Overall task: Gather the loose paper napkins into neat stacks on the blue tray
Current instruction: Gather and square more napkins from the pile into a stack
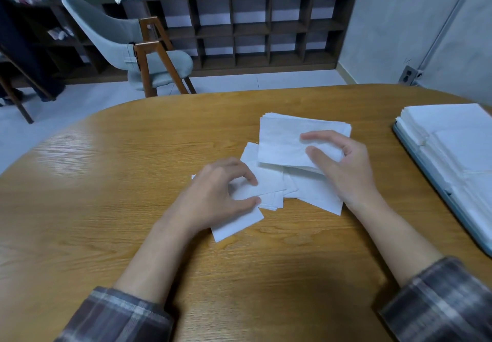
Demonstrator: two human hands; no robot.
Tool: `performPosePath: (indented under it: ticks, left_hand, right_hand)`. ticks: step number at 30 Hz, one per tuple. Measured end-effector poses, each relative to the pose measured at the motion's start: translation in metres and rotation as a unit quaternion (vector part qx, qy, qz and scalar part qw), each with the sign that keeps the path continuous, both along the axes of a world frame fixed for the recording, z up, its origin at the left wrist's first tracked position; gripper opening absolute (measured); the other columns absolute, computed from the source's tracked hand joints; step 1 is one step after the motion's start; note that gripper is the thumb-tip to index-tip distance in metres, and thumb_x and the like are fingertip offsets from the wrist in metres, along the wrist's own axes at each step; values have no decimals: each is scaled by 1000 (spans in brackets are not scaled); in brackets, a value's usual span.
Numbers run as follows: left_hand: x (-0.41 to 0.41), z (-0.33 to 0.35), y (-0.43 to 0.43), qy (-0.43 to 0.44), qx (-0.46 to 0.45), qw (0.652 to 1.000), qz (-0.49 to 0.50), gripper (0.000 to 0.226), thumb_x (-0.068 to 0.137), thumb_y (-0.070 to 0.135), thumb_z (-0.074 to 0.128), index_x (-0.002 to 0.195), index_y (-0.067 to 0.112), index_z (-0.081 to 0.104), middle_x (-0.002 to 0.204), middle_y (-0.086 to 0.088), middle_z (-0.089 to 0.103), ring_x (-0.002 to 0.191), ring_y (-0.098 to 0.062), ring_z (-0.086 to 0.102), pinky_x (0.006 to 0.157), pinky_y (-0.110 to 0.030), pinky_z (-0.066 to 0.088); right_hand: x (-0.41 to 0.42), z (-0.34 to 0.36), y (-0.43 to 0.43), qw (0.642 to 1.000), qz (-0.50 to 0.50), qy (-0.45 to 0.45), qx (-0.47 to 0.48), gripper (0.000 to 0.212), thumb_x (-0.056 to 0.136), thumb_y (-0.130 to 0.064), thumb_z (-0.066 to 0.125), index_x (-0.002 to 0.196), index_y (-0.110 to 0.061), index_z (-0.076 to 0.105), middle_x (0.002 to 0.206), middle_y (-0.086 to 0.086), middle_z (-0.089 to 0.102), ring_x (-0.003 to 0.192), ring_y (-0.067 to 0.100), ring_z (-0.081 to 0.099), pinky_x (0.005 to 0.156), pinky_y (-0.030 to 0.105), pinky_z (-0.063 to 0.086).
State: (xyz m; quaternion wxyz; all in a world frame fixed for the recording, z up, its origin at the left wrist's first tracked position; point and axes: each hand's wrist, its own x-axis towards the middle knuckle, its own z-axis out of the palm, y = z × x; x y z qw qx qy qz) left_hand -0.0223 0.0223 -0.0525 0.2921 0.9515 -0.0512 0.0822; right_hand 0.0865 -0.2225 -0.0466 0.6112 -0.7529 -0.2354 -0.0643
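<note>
Loose white paper napkins [308, 192] lie scattered in the middle of the wooden table [133, 155]. My right hand [343, 166] grips a small stack of napkins [282, 142] at its right edge, thumb on top, lifted a little above the pile. My left hand [218, 192] pinches a single napkin [239, 223] between thumb and fingers at the pile's left side. The blue tray [436, 182] sits at the right edge of the table, covered with neat white napkin stacks [458, 139].
A grey chair with wooden legs [138, 51] stands beyond the table's far edge. A dark cubby shelf [255, 27] lines the back wall. A wall socket [408, 75] is at the right. My plaid sleeves show at the bottom.
</note>
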Motion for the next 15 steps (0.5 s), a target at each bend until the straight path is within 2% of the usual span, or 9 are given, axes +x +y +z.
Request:
performPosePath:
  ticks: [4,7,9,10,12,13,15]
  left_hand:
    - [1,-5,-4,-40,16,999,-6,16,90,47,69,97,34,74,107,19,67,103,-5,64,82,-41,54]
    - [0,-4,-8,-65,26,998,-8,13,93,36,66,92,27,74,100,17,69,94,-6,66,78,-40,55]
    - [-2,2,-11,-84,2,996,-5,11,92,32,66,90,24,72,91,16,71,87,-4,65,78,-34,53]
    - [-4,6,-14,-87,-38,996,0,9,91,30,66,88,23,71,85,15,71,83,-5,65,77,-27,50]
    - [-7,14,-17,-77,-138,987,8,5,89,25,67,86,23,70,79,9,70,74,-7,63,70,-22,45]
    - [-7,17,-18,-73,-176,982,7,4,90,24,68,87,23,71,79,7,70,73,-10,62,68,-24,45]
    - [-7,20,-18,-81,-212,974,6,4,94,22,74,90,23,74,84,5,71,77,-15,65,70,-29,47]
  right_hand:
    - [-2,0,2,1000,7,-9,-3,24,95,5,68,107,-12,79,112,-14,77,111,-7,66,95,4,39]
    - [-2,0,0,1000,30,1,9,33,93,10,64,113,-13,77,115,-15,77,118,-4,64,98,7,39]
    - [-3,1,0,999,52,7,7,41,92,13,61,118,-14,75,120,-15,76,124,-2,62,102,9,39]
    - [-3,1,1,998,62,5,0,42,92,14,61,120,-14,75,122,-15,75,125,-1,61,104,11,40]
    - [-5,2,2,996,92,11,-6,35,94,4,62,120,-15,75,124,-14,75,125,1,62,103,13,40]
    - [-8,4,3,993,113,25,-2,28,96,-7,62,120,-16,76,125,-13,75,126,2,62,103,13,40]
    - [-15,6,7,984,163,66,12,29,98,-32,59,117,-18,77,124,-8,76,124,6,64,102,17,43]
